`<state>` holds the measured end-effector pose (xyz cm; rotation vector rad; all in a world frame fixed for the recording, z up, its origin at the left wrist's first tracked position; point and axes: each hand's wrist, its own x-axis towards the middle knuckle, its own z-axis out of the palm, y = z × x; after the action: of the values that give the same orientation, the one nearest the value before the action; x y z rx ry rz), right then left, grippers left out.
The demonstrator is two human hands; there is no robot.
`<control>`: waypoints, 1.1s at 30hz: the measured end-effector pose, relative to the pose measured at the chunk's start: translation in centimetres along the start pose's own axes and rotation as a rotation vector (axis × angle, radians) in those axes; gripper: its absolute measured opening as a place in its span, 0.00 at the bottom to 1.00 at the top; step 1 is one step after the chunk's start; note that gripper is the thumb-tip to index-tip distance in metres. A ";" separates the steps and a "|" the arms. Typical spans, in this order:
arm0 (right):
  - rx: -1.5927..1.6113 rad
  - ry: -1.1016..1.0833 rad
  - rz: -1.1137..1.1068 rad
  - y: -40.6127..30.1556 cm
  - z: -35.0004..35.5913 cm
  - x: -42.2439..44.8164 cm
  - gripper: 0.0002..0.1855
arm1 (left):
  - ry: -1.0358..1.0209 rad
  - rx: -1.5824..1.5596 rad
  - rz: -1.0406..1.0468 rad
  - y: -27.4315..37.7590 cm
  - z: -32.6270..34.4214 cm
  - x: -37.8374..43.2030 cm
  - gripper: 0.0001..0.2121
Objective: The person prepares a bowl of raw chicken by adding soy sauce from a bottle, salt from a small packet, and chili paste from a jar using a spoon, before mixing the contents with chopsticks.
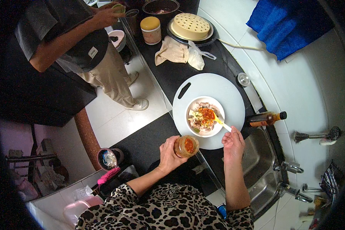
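My left hand point(171, 153) grips an uncapped glass jar point(178, 148) with red chili sauce point(189, 145) inside, just off the near edge of the cutting board. In my right hand point(233, 142) is the white handle of a spoon point(223, 123), its yellow end resting in a white bowl point(220, 130). Pale meat pieces point(203, 131), chopped greenish-white bits point(193, 116) and a heap of red sauce point(207, 113) fill the bowl. Under it lies a round white cutting board point(233, 92) with a slot handle.
A brown sauce bottle point(264, 119) lies between board and steel sink point(258, 155). Beyond the board are a cloth point(172, 51), a knotted plastic bag point(196, 59), a yellow-lidded jar point(151, 30) and a perforated cream steamer basket point(191, 27). Another person point(97, 54) stands at left.
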<state>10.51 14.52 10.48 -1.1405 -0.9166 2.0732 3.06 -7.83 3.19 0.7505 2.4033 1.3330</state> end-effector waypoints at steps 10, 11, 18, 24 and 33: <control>-0.172 0.002 -0.047 -0.1 -0.5 0.2 0.10 | 0.001 -0.001 0.012 0.2 0.0 0.3 0.41; -0.177 0.009 -0.044 -0.6 -0.8 0.0 0.10 | 0.005 0.001 0.012 0.2 0.0 0.3 0.41; -0.442 0.028 -0.288 -2.3 -1.4 -0.4 0.08 | 0.002 -0.010 0.013 0.4 0.1 0.6 0.41; -0.796 -0.139 -0.630 -1.1 -1.7 -0.6 0.07 | 0.011 -0.041 0.043 0.9 0.7 0.8 0.40; -0.708 -0.092 -0.589 -2.0 -1.2 -1.2 0.06 | -0.006 -0.095 0.076 2.6 1.1 2.1 0.39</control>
<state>12.48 15.13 12.12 -0.9245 -1.8607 1.3491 2.65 -4.79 4.83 0.8257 2.3102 1.4605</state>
